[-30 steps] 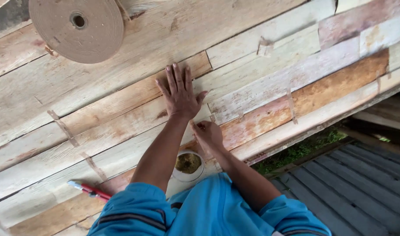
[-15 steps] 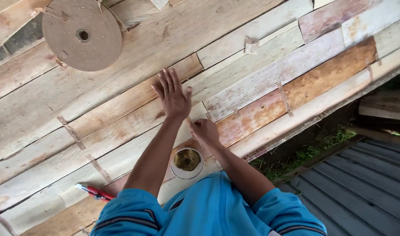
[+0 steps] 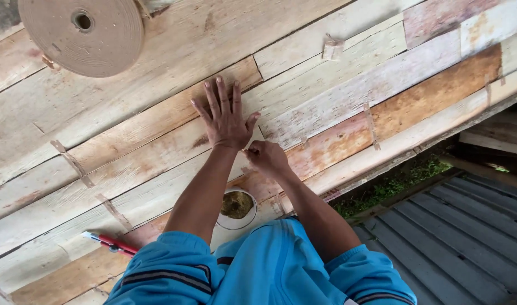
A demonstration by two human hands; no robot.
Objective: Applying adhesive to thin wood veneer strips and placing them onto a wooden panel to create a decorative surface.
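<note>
Little has shifted since a moment ago: both hands remain on the same patch of veneer, and only the view has drifted slightly, bringing the paper roll further into the top left corner.

The left hand (image 3: 225, 116) lies flat with its fingers spread wide, pressed down on a pale veneer strip (image 3: 156, 127) near the seam where it meets the next sheet. Just beside it, below the thumb, the right hand (image 3: 265, 157) is curled, fingertips bunched together against the wood at that same seam; whether they pinch anything is too small to tell.

Around the hands, the wooden sheets (image 3: 348, 107) lie edge to edge in long slanting bands, some whitish, some orange-brown, joined here and there by short bits of brown tape (image 3: 371, 125). Between the person's forearms stands a small white bowl (image 3: 236, 208) with brownish-green contents. Near the left elbow lies a red and white tool (image 3: 108, 243), pen-like in shape. A large roll of brown paper tape (image 3: 82, 35) rests on the sheets, well apart from the hands. Blue sleeves (image 3: 269, 271) fill the bottom edge, and corrugated grey roofing (image 3: 461, 237) shows at lower right.
</note>
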